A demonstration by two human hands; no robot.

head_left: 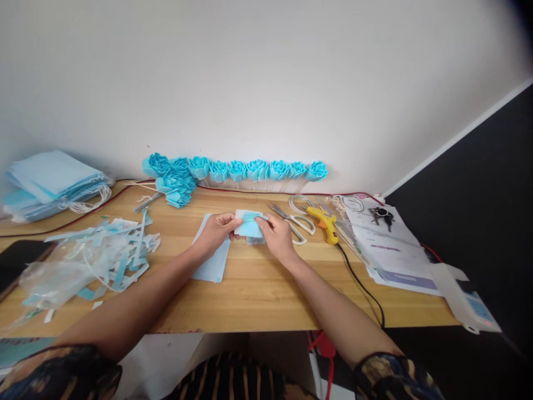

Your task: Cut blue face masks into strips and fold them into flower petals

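Note:
A small blue and white piece of sheet (250,226) is held up between my two hands above the wooden table. My left hand (220,230) pinches its left edge with thumb and fingers. At its upper right, my right hand (275,230) grips the same piece, thumb on top. Under my left hand and wrist lies a larger flat light blue sheet (214,264). Scissors (297,222) with white handles rest just right of my right hand, beside a yellow glue gun (327,223).
Blue fabric flowers (258,169) line the wall. At left are stacked blue sheets (56,180), cut strips (120,255), a plastic bag (62,278) and a dark phone (20,261). Papers (395,244) with keys (382,215) and a white device (466,297) lie right; a black cable (360,283) crosses the table.

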